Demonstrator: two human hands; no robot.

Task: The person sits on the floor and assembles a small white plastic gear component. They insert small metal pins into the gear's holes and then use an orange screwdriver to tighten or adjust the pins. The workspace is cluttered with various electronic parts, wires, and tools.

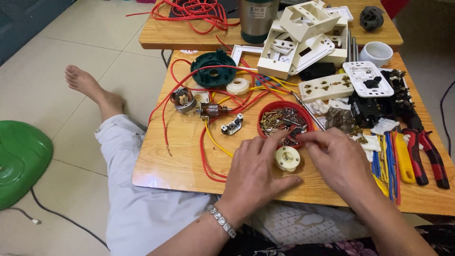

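My left hand [258, 170] rests flat on the low wooden table [180, 166], its fingers touching a small cream round plastic part [287, 158]. My right hand [339, 159] is just to the right of that part, fingertips pinched together at the rim of a red bowl [263, 115] filled with several small metal screws and contacts. Whether something tiny sits between the pinched fingers cannot be seen. A bracelet circles my left wrist.
Red and yellow wires [208, 137], a motor armature [212, 111], a green round cover [212, 68], white socket plates [327, 86], pliers [429, 154] and a cup [377, 52] crowd the table. A second table [156, 35] stands behind. A bare foot [87, 85] lies at left.
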